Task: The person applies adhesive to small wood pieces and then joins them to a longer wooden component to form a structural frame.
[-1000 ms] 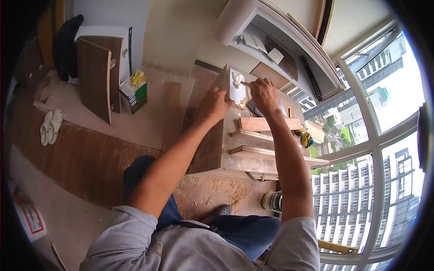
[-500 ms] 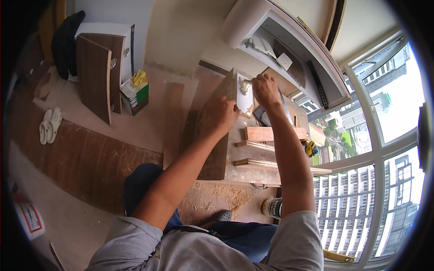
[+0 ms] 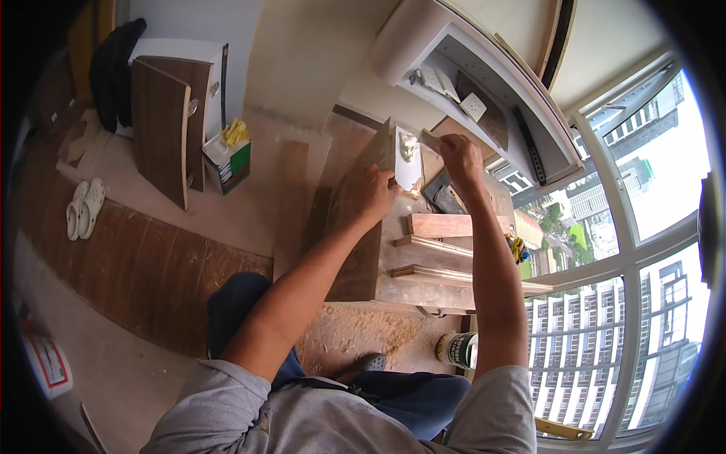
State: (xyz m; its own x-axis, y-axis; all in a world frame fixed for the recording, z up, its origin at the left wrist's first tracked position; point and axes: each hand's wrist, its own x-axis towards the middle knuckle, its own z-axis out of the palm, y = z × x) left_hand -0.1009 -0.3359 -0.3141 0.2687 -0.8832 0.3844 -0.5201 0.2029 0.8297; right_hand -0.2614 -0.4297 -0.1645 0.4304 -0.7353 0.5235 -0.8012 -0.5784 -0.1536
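Working paste (image 3: 409, 142) seems underway: right hand (image 3: 463, 159) clamped on a scraper (image 3: 430, 141), left hand (image 3: 370, 194) gripping the white board (image 3: 407, 174); next needs steady, light pressure.

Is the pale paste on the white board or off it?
On: the paste lies lumped on the white board, farther from the person than the left hand.

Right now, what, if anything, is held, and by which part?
Right hand: flat tool, by the end away from the white board. Left hand: at the board's edge; grip unclear.
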